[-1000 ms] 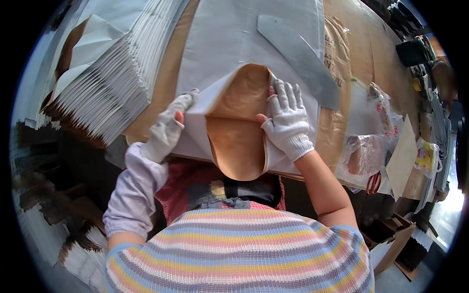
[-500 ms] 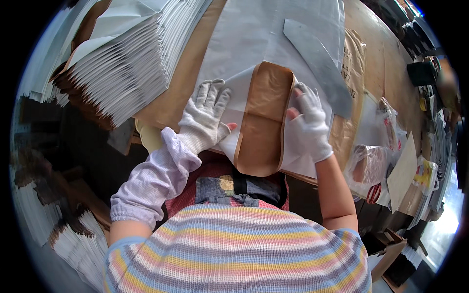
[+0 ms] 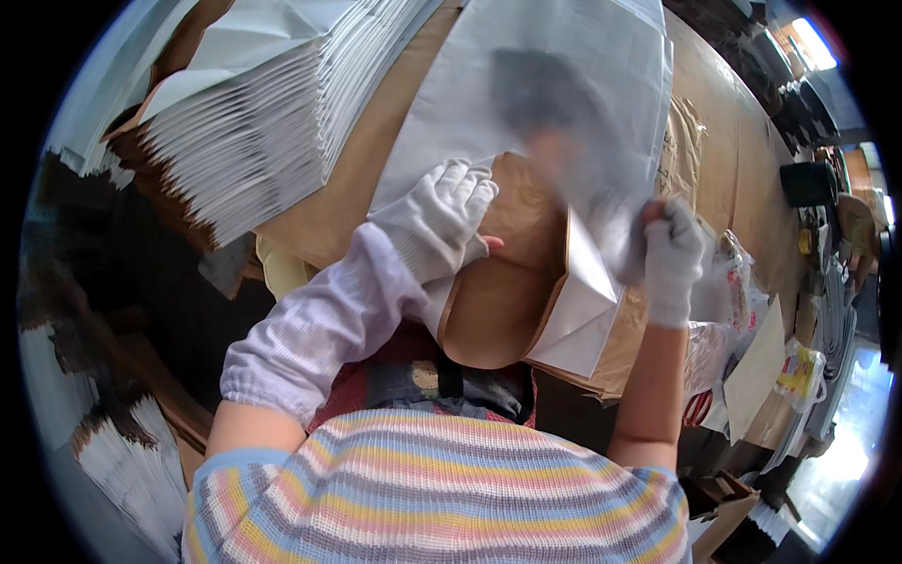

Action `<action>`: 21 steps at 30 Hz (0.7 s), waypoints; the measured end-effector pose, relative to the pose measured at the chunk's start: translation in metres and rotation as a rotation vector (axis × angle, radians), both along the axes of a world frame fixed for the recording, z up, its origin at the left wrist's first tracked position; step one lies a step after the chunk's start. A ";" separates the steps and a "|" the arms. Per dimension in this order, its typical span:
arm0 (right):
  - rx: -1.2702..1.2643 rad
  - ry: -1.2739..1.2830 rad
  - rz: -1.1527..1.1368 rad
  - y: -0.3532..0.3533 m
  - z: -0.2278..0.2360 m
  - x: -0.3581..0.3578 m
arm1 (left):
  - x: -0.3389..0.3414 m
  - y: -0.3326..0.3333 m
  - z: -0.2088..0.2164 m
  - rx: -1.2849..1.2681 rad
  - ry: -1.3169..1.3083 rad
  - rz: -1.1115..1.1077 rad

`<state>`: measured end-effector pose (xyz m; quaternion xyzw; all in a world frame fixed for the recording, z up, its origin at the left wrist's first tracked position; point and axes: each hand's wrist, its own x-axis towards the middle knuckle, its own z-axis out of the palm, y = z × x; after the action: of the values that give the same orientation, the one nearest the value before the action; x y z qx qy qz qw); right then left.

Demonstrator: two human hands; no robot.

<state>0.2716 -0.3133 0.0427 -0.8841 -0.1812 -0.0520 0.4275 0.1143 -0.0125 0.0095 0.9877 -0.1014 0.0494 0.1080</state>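
A paper bag, white outside and brown inside, lies in front of me with its end spread open, showing the brown lining (image 3: pixel 498 320). My left hand (image 3: pixel 442 211), in a white glove, rests on the bag's left edge with the fingers laid out over the paper. My right hand (image 3: pixel 673 254), gloved with bare fingertips, is closed around the near end of a flat grey plate (image 3: pixel 540 94). That plate is smeared by motion and reaches over the bag's far side. A white folded flap (image 3: pixel 583 301) stands out at the bag's right.
White sheets (image 3: pixel 451 94) lie on the brown-covered table beyond the bag. A thick fanned stack of folded white paper (image 3: pixel 254 132) stands at the upper left. To the right are clear plastic bags (image 3: pixel 709 352), red-handled scissors (image 3: pixel 697 408) and a pale card (image 3: pixel 754 367).
My right hand has left the bag's right edge and taken up the grey plate, swinging it over the bag. My left hand has moved right, onto the bag's edge.
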 end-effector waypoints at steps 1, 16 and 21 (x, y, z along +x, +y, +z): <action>0.114 0.185 0.140 -0.006 -0.003 -0.017 | -0.013 -0.003 0.004 -0.034 0.034 0.037; -0.192 0.060 0.309 0.046 -0.030 -0.063 | -0.113 0.006 -0.019 -0.164 -0.178 0.117; -0.225 0.044 0.309 0.046 -0.029 -0.063 | -0.113 0.007 -0.019 -0.163 -0.165 0.117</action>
<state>0.2086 -0.2671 0.0137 -0.8890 -0.3099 0.0544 0.3329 0.0015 -0.0053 -0.0099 0.9724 -0.0479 0.1448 0.1763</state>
